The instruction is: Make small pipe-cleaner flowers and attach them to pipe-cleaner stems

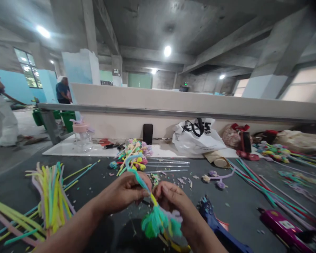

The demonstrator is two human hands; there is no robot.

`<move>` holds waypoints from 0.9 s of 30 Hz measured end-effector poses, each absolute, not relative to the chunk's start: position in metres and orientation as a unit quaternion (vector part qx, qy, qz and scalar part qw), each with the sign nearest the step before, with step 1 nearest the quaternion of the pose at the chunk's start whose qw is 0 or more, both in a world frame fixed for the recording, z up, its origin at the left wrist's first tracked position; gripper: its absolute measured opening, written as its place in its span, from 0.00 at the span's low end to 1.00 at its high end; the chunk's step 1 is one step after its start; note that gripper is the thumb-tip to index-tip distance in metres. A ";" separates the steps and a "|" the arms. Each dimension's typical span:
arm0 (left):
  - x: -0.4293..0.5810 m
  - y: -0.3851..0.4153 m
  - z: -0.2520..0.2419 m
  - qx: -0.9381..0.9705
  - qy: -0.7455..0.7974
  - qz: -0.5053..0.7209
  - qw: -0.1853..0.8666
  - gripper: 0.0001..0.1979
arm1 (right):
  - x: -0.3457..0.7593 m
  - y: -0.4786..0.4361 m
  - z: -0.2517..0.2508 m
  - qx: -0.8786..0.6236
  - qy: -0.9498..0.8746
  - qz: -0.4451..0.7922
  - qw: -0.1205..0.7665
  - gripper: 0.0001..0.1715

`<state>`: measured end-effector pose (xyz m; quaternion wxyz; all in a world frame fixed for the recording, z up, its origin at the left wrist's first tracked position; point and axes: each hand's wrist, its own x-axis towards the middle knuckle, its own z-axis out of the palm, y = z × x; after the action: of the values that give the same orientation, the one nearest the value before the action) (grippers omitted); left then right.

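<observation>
In the middle of the head view, my left hand pinches the blue fuzzy stem of a pipe-cleaner flower, whose free end curls up and away. Its fluffy green and teal head hangs below my fingers, with a short yellow part between stem and head. Close against the stem on the right, my right hand has its fingers curled together; what they hold is hidden. Light purple and yellow pieces show beside the green head, under my right hand.
Pipe-cleaner bundles lie left. Behind my hands are small flowers, clear sticks, a phone, jar and white bag. A blue tool and magenta device lie right. A person stands far left.
</observation>
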<state>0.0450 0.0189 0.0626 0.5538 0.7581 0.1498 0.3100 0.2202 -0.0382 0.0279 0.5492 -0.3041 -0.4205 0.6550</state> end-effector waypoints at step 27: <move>0.072 0.027 0.028 0.749 0.363 0.278 0.479 0.08 | 0.228 -0.029 0.019 -0.555 -0.590 0.372 0.454 0.12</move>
<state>0.0717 0.0271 0.0281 0.4789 0.7494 0.3626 0.2785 0.2278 -0.0293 0.0192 0.4536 -0.5549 -0.5900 0.3718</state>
